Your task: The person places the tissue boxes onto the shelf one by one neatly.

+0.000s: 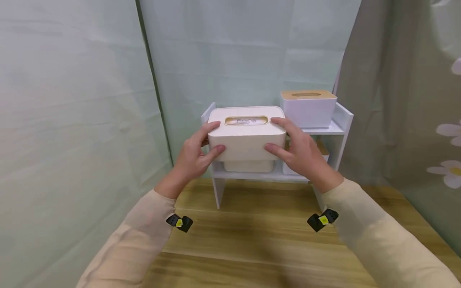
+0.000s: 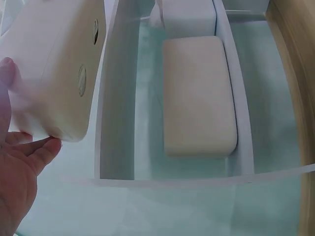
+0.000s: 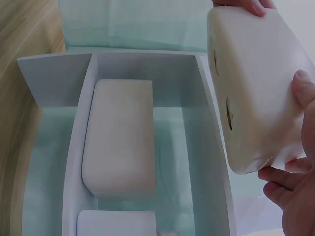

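A cream tissue box (image 1: 248, 148) with a rounded slot in its top is held between both hands at the upper level of the white shelf (image 1: 218, 190). My left hand (image 1: 191, 158) grips its left end, fingers along the top edge and thumb on the front. The right hand (image 1: 304, 154) grips the other end the same way. In the left wrist view, oval holes show in the underside of the held tissue box (image 2: 59, 64). Whether it touches the upper board I cannot tell. Below it, a second cream box (image 3: 118, 137) sits on the lower board.
On the upper board at right stands a white tissue box with a wooden lid (image 1: 307, 114). Another white box (image 1: 288, 169) is beneath it, partly hidden by my right hand. The shelf stands on a wooden table (image 1: 245, 236), with pale green cloth (image 1: 230, 52) behind.
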`<state>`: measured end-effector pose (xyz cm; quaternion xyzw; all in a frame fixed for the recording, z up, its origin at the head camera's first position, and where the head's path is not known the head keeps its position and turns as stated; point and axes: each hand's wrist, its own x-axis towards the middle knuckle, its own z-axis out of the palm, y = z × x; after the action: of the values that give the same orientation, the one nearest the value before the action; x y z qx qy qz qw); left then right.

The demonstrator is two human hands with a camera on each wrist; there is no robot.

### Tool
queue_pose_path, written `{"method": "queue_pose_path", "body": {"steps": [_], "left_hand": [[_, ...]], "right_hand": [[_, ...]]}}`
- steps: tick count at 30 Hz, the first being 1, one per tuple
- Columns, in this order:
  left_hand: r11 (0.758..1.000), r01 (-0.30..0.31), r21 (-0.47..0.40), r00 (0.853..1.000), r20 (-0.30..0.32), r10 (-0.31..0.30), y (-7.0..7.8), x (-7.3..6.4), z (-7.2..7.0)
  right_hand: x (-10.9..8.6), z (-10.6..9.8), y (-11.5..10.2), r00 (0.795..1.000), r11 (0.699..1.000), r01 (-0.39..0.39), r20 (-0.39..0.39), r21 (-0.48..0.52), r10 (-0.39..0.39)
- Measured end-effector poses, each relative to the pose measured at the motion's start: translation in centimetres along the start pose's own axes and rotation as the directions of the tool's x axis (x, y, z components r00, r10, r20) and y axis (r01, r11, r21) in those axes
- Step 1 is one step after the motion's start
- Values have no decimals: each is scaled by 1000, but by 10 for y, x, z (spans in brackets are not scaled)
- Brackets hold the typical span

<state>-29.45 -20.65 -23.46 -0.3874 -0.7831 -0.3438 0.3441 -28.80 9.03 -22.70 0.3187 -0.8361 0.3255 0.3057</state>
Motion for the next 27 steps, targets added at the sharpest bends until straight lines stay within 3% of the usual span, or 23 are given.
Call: {"method": "queue_pose_path", "body": {"steps": [5,14,21,27], "left_hand": [[1000,16,-6,1000,0,-16,-3,10,-1],[988,147,-42,989,-1,-147,-11,24,0],[972,207,-113,977,-22,-211,-17,30,4],[963,237,-130,966,-74,-248,-18,35,12]], "right_hand": [[10,0,2,1000,998,-16,3,63,16],[28,10,5,990,980,-137,4,143,137],[36,11,4,978,968,-209,22,140,208],[38,14,6,980,978,-189,-45,92,193]]}}
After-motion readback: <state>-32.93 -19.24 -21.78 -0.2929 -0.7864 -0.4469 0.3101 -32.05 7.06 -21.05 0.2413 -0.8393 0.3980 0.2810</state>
